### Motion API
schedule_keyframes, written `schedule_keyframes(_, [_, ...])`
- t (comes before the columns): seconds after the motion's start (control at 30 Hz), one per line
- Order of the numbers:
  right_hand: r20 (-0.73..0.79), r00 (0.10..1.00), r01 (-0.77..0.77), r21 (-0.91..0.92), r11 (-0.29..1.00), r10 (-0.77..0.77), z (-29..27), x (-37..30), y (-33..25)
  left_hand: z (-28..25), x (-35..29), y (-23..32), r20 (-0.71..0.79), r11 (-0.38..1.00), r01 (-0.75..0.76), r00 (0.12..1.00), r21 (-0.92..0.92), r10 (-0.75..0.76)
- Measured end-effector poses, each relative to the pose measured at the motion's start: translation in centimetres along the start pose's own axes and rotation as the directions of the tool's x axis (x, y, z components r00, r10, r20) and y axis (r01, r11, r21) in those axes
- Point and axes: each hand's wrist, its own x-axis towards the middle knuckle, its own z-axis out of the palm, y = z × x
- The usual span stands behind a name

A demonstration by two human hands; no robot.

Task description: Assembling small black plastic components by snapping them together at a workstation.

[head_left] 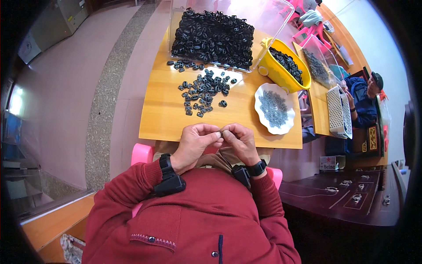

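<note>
The person's left hand (195,143) and right hand (241,141) meet at the centre of the frame, thumb and forefinger of each nipped together on a small dark piece (221,133), mostly hidden by the fingertips. Loose black parts (204,91) lie scattered on the wooden table (162,115) above. A clear bin (214,64) of similar parts sits upper centre, a yellow tub (281,79) upper right, with a scalloped white dish (262,122) below it

Dressed in dark red long-sleeved sweater (211,207), patterned pocket trim (165,242), dark buttons (214,254), navy strip (220,244); beige trousers (227,161); black wrist straps (165,163) with boxy modules (171,185).
</note>
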Motion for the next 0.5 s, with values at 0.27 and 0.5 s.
schedule_keyframes(0.27, [0.079,0.991,-0.125,0.246,0.961,0.109,-0.56,-0.04,-0.42,0.07,-0.01,0.45,0.021,0.998,0.039,0.999,-0.055,-0.038])
schedule_keyframes(0.5, [0.078,0.993,-0.104,0.258,0.960,0.087,-0.60,0.03,-0.30,-0.07,-0.01,0.55,0.019,0.997,0.046,0.999,-0.058,-0.045])
